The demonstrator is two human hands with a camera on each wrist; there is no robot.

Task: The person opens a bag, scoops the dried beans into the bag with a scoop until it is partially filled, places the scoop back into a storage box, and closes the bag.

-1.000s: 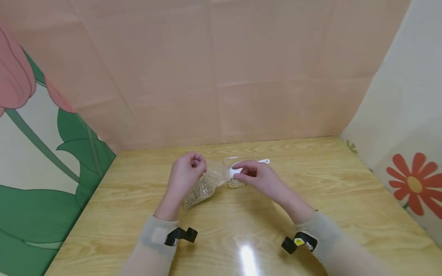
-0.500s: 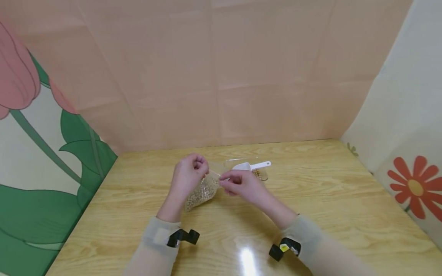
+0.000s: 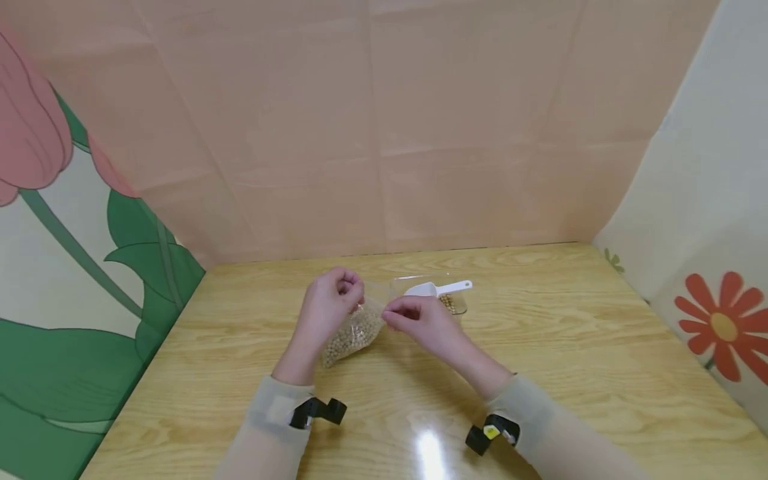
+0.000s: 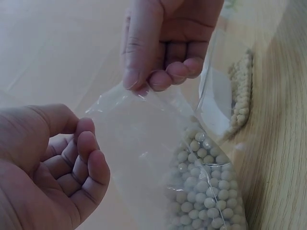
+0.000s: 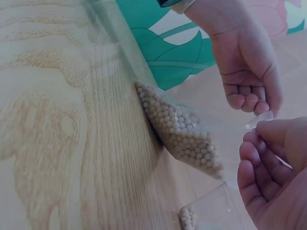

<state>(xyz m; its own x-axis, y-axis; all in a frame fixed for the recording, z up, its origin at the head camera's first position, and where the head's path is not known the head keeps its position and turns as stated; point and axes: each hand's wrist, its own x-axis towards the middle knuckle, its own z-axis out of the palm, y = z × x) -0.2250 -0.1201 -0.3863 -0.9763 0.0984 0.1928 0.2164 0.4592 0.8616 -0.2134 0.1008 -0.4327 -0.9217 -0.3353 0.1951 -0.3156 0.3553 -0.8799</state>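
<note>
A clear plastic bag [image 3: 354, 335], partly filled with small beige balls [image 4: 206, 191], stands tilted on the table. My left hand [image 3: 329, 300] pinches one top corner of it between thumb and fingers. At the other end of the bag's mouth, my right hand [image 3: 427, 325] pinches the film with thumb and forefinger, its other fingers curled. The right wrist view shows the filled part of the bag [image 5: 180, 132] hanging out below both hands. Whether the mouth is sealed cannot be seen.
Behind my right hand stands a clear shallow box [image 3: 461, 307] holding similar balls. A white scoop [image 3: 445, 289] lies in it, its handle sticking out to the right. Wood-grain table [image 3: 576, 333] surrounds everything, with a pink cloth wall [image 3: 384, 133] behind.
My right hand has moved left, from in front of the scoop to the bag's top edge, uncovering the scoop and box. My left hand has barely moved.
</note>
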